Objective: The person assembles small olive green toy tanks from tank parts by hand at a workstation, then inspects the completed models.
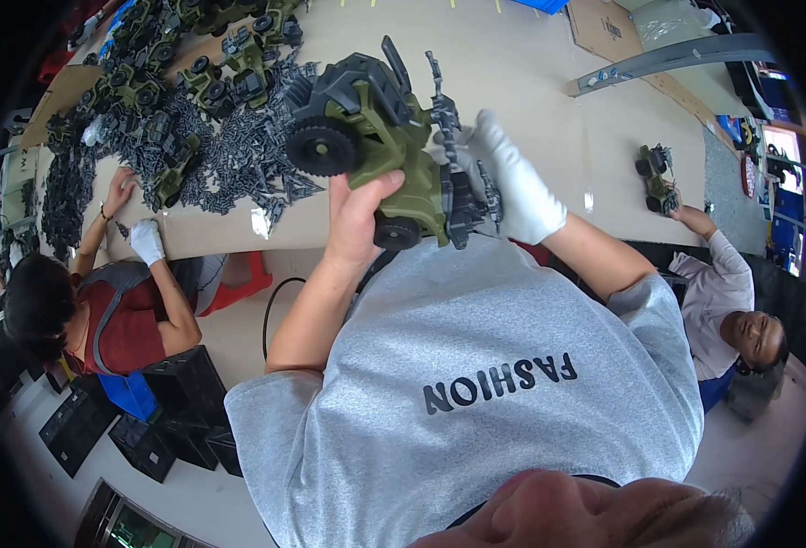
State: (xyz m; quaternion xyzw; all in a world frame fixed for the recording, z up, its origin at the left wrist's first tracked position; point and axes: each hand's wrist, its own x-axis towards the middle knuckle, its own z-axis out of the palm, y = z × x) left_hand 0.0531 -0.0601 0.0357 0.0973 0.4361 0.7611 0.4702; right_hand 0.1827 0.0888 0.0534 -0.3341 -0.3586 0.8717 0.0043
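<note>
Here's the green toy vehicle (414,194) at upper centre of the frame, clamped in the bare left hand (355,217), the white-gloved right hand (518,183) beside its grey gun piece (444,111), grip impossible to tell!

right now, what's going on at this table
The person's bare left hand grips an olive-green and black plastic toy truck. Their white-gloved right hand is at the end with slim grey plastic toy guns, its grip partly hidden. A heap of small grey plastic parts lies on the pale tabletop to the left; a co-worker at right has a similar toy truck.
</note>
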